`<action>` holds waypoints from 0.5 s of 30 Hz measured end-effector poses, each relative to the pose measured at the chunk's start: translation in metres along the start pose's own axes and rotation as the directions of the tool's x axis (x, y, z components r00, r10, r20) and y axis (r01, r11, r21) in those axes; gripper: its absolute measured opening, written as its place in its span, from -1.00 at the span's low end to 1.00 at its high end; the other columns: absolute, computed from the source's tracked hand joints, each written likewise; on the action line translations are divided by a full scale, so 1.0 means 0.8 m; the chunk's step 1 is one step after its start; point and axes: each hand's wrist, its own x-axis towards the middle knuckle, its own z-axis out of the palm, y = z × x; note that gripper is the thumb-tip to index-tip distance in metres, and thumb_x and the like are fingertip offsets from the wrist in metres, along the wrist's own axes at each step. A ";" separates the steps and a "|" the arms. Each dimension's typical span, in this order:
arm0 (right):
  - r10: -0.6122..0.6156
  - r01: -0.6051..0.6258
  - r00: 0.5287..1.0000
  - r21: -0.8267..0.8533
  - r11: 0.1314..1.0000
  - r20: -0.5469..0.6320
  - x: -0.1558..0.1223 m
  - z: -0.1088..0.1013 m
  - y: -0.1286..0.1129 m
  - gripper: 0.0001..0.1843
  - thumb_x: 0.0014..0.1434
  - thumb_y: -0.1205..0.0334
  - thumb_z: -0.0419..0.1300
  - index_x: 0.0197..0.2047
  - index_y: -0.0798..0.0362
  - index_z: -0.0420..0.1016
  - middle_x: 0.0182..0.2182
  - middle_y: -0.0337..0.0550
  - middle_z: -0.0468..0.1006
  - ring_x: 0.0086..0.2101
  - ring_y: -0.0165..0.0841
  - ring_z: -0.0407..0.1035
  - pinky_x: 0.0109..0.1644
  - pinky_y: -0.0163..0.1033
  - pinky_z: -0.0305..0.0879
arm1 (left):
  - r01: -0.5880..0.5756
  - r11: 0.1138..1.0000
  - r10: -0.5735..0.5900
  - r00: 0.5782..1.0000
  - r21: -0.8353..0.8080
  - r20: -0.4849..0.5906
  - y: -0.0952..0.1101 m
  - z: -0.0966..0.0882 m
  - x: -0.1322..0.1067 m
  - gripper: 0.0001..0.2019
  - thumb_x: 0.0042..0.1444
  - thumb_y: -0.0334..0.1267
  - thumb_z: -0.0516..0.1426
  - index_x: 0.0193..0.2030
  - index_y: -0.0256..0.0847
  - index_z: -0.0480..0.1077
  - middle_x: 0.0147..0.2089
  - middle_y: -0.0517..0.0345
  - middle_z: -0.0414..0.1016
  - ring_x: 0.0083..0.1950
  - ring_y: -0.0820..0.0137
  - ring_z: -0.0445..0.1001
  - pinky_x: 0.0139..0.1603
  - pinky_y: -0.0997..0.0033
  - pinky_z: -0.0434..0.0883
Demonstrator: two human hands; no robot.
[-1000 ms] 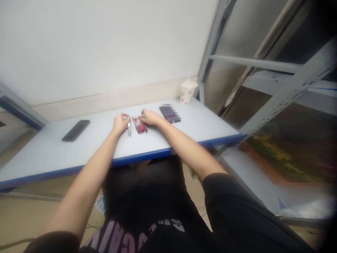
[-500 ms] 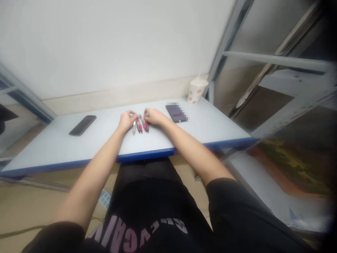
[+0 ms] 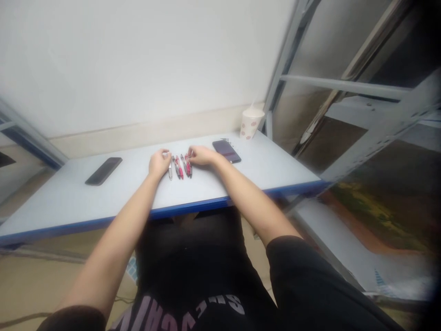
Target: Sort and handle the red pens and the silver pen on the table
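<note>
Red and silver retractable pens (image 3: 179,167) are kept side by side at 12 o'clock on the blue-edged table (image 3: 86,207), between the left hand (image 3: 160,163) and right hand (image 3: 201,155); whether either grasps a pen cannot be told.

Looks like a plain workroom or storeroom, can't say which. Blue-edged white workbench (image 3: 86,204) across 12 o'clock, bare painted wall (image 3: 138,59) behind it. Grey slotted-steel shelving rack (image 3: 375,124) at 2 o'clock. Tan floor (image 3: 34,285) w/ loose cable (image 3: 24,316) at 7 o'clock. Ballpoint pens (image 3: 181,166), smartphone (image 3: 103,171), paper cup (image 3: 250,124) on bench: desk-type use.
</note>
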 end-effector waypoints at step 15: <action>-0.115 0.117 0.992 -0.044 0.992 0.043 0.009 0.012 -0.015 -0.62 0.26 0.49 0.23 0.10 0.14 0.70 -0.08 0.03 0.72 -0.15 -0.28 0.55 -0.10 -0.32 0.31 | 0.051 0.986 -0.054 0.998 0.156 0.013 0.005 0.002 0.000 -0.74 0.32 -0.19 0.09 -0.06 -0.25 0.55 -0.18 -0.11 0.70 -0.04 0.09 0.63 0.02 0.22 0.44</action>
